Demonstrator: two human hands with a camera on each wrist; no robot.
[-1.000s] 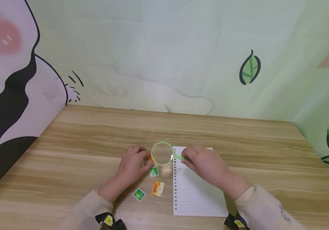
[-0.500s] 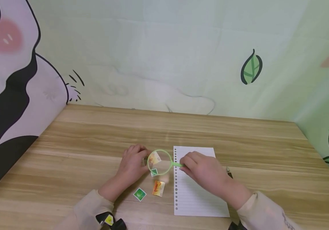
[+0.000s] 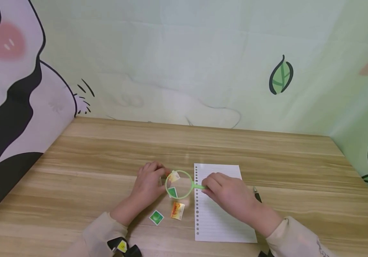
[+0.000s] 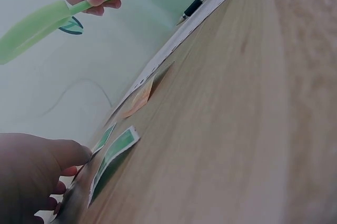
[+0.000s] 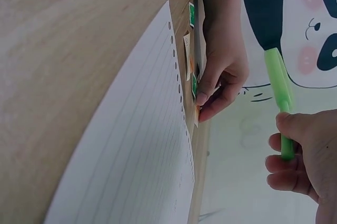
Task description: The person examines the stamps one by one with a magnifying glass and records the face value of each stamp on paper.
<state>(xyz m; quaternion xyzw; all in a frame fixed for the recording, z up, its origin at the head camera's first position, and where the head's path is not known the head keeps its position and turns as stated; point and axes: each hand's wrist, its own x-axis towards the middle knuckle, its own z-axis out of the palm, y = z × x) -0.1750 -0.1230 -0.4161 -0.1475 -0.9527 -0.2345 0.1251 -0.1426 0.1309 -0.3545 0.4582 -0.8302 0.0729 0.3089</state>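
My right hand [image 3: 227, 192] pinches the handle of a light-green magnifying glass [image 3: 199, 186] between thumb and fingers, holding it raised above the table. Through its lens appear an orange-and-cream stamp [image 3: 174, 176] and a green stamp [image 3: 172, 192]. Beside these, my left hand [image 3: 150, 184] rests on the table, thumb and fingers bent loosely, its fingertips touching the orange-and-cream stamp's edge. The right wrist view shows that thumb [image 5: 204, 95] near the green stamp [image 5: 194, 85]. Closer to me lie a second orange stamp [image 3: 177, 211] and a second green one [image 3: 156, 217].
A lined, punched sheet of paper [image 3: 224, 225] lies under my right hand. A pen [image 3: 257, 194] sits at the sheet's right, partly hidden by my wrist. Wood-grain tabletop [image 3: 123, 142] extends to a wall [image 3: 171, 64] with a printed panda and leaves.
My right hand has brought the magnifying glass toward me and slightly left, so its lens now covers the upper stamps. The pen has come into view. My left hand stays put.
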